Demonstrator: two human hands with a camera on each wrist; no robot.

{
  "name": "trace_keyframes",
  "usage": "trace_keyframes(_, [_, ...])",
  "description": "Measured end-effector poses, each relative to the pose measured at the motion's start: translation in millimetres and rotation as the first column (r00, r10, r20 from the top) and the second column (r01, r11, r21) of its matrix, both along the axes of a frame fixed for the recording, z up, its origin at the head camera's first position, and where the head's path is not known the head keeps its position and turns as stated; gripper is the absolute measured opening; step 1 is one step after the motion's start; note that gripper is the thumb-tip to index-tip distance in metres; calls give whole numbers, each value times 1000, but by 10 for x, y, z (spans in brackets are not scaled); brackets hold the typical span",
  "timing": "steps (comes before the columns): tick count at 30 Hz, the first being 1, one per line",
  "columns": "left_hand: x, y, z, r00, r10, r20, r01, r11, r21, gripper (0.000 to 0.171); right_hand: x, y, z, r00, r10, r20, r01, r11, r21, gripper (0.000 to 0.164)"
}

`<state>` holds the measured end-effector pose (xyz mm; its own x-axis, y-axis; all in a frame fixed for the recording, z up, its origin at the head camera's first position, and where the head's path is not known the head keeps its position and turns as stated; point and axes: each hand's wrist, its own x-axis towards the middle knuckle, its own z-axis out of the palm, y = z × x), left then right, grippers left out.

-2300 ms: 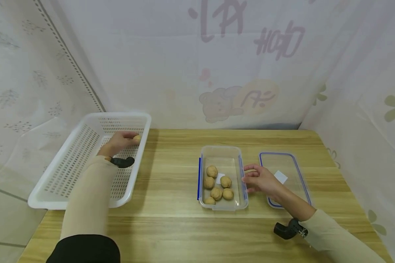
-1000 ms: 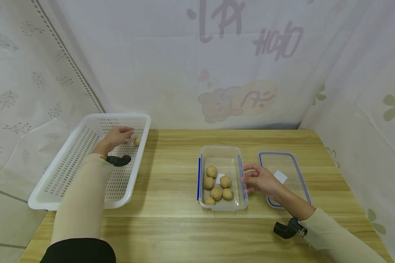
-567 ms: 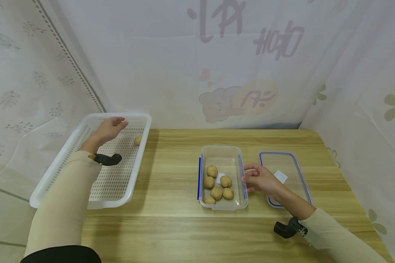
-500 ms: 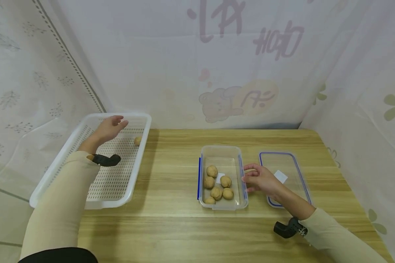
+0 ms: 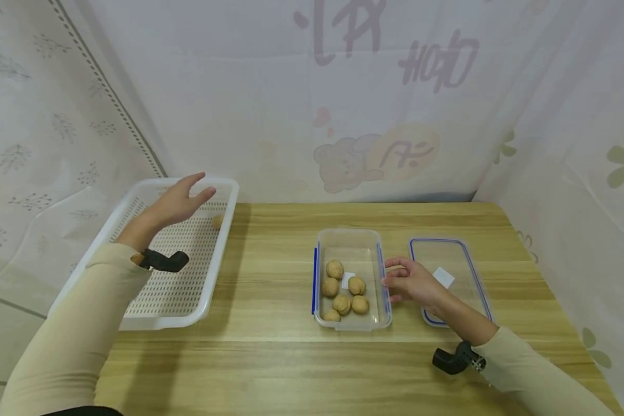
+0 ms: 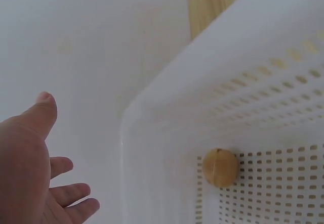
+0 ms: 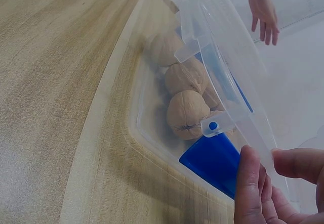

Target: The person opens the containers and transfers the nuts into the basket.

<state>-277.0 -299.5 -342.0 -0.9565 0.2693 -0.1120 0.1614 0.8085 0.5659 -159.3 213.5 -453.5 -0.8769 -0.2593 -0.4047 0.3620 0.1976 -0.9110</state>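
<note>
Sitting on the wooden table (image 5: 270, 370) is a big white basket (image 5: 109, 231) full of little holes. It looks stiff and light. Next comes a clear plastic box (image 5: 351, 242) with blue clips, hard and smooth, and its flat lid (image 5: 463, 254) lies beside it. The left hand (image 5: 179, 199) floats over the basket, fingers spread, holding nothing. The right hand (image 5: 413, 283) touches the box's side with loose fingers. One walnut (image 6: 220, 167) lies in the basket's far corner. More walnuts (image 5: 343, 292) wait in the box. They look hard, bumpy, round and light, so pinch one around its middle.
</note>
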Motion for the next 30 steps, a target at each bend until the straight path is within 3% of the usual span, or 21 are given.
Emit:
trace_keyframes(14, [108,589,74,985,-169,-31,169,986,3,72,-16,3,1,1000,1,1,-1,1000,-4,47])
trace_keyframes(30, [261,1280,39,928,-363,-90,361,932,-30,68,-23,10,-10,1000,9,-9,-9,1000,-2,48])
